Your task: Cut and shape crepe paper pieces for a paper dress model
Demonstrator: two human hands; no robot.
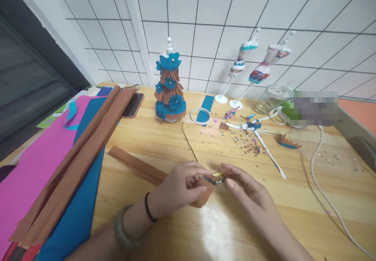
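My left hand (189,182), with a black band and a bangle on its arm, pinches the end of a brown crepe paper strip (135,163). The strip runs out behind that hand to the left, and a folded part hangs below the fingers. Across from it, my right hand (243,186) has its thumb and fingers closed on a small shiny yellow-and-dark object (217,178). This object lies between both hands, against the paper; its kind I cannot make out. Beyond them stands a small dress form (169,82) covered in brown pleats and blue paper flowers.
Long brown paper rolls (76,159) lie over pink and blue sheets at left, beside a phone (133,105). A white tape ring (200,116), paper scraps (249,143), two wrapped forms (260,71), a glass jar (272,98) and a white cable (315,182) occupy the back and right.
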